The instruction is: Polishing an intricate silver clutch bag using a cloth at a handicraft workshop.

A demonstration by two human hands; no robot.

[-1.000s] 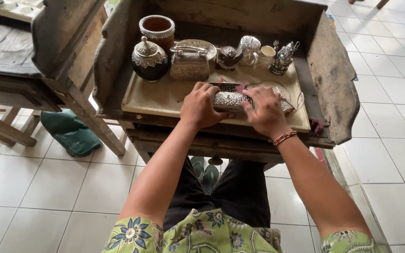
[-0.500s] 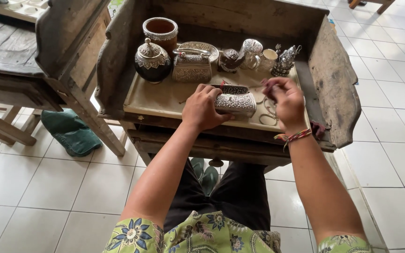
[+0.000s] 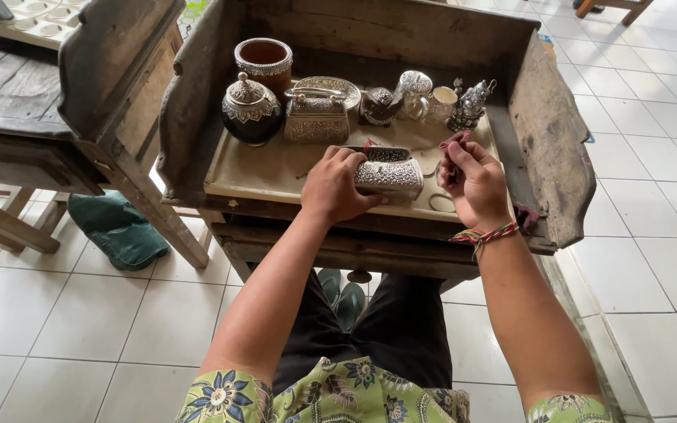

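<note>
The person sits at a worn wooden desk (image 3: 276, 168) with high side walls, and both arms reach forward over its near edge. The left hand (image 3: 338, 188) lies curled over the left end of a small silver box (image 3: 389, 174), with the fingers bent around it and the thumb along its front, so it is holding the box down. The box sits on the desk near the middle of the near edge. Its long side runs left to right, and it reaches out to the right from the left hand. It looks like metal and is bumpy all over with tiny raised patterns. The right hand (image 3: 472, 184) is just to the right of the box and does not touch it. Its fingers are pinched on a small dark red bit of cloth (image 3: 452, 157). A striped string band (image 3: 483, 235) goes around that wrist. A thin ring (image 3: 440, 202) lies flat on the desk by the right hand. Further back, along the far edge, stands a row of shiny things: a round dark pot with a silver lid (image 3: 251, 110), a brown cup with a silver rim (image 3: 263, 64), a square silver box with a handle (image 3: 316, 116), a flat silver dish (image 3: 331, 82) and some small silver figures (image 3: 470, 106).
</note>
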